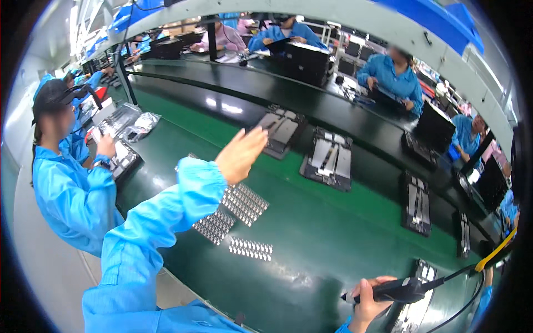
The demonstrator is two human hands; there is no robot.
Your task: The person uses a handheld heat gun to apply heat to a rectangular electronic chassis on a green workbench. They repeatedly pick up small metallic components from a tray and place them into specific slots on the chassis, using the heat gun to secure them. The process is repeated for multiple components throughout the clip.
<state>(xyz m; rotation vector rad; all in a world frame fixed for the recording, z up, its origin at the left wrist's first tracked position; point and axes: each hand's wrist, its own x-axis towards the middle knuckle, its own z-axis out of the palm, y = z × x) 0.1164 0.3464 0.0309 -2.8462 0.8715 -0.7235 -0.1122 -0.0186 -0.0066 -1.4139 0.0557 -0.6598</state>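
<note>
My left hand (242,155) is stretched out over the bench, palm down, fingers extended and nothing visible in them. Its fingertips overlap the edge of an opened tablet-like device (281,133) with silvery battery panels; whether they touch it I cannot tell. A similar opened device (328,159) lies just to the right. At the lower right, my right hand (371,302) is wrapped round a black corded electric screwdriver (401,291), its tip pointing left. Partly behind the screwdriver lies another opened device (417,305). Between my hands rest rows of small silvery parts (246,204) and a smaller batch (251,249).
A co-worker in blue (75,183) stands at the left, handling another device (125,159). Clear plastic bags (141,125) lie beyond. More devices (416,202) line the dark conveyor (222,105). A yellow-and-black cable (497,250) hangs at the right. Other workers sit across.
</note>
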